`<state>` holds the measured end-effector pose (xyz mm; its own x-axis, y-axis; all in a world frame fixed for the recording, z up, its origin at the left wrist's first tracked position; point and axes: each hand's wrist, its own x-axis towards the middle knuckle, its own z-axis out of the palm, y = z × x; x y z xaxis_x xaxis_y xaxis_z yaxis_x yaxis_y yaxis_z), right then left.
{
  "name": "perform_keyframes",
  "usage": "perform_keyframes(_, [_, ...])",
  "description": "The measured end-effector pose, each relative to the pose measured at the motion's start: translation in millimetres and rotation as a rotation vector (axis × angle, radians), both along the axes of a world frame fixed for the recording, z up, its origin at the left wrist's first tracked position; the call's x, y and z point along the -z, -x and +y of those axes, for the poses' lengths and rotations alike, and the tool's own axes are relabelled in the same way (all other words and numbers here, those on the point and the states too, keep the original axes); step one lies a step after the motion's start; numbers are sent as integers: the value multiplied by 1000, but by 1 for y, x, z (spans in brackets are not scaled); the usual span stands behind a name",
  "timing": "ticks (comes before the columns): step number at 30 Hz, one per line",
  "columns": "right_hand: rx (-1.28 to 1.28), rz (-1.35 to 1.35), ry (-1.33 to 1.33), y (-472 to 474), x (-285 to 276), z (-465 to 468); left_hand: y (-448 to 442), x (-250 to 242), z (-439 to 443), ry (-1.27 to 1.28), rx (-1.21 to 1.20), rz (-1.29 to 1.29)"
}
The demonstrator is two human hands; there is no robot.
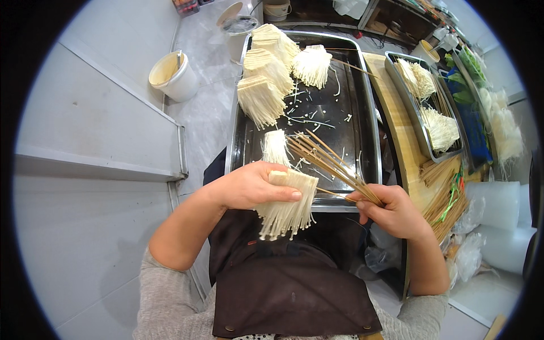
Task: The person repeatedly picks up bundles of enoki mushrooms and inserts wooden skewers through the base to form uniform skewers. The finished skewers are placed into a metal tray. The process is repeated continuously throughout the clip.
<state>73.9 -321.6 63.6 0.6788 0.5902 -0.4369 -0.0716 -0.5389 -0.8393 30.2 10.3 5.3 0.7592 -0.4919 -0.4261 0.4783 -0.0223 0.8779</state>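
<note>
My left hand (259,187) pinches a flat bundle of enoki mushrooms (291,208) over the near edge of the metal tray (304,209), stem tips hanging toward me. Held in my right hand (384,208) is a fan of bamboo skewers (335,165). One separate skewer (333,193) runs from its fingers to the bundle's right side; whether its tip is inside is hidden. Just beyond my left hand lies a small enoki clump (275,146). Stacked enoki bundles (261,100) fill the tray's far left, and a skewered enoki bundle (313,63) lies beside them.
Loose enoki bits lie about the tray. On the wooden table (393,110) at right are a smaller metal tray (425,127) with enoki and skewers, and a tied bundle of skewers (448,204). A white bucket (174,78) stands on the floor at left, near a wall.
</note>
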Motion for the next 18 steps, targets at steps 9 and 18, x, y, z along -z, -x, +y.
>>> perform_keyframes(9, [137, 73, -92, 4, 31, -2, 11, 28, 7, 322, -257, 120])
perform_keyframes(18, [79, 65, -47, 2, 26, 3, 20, 31, 5, 355, -237, 0])
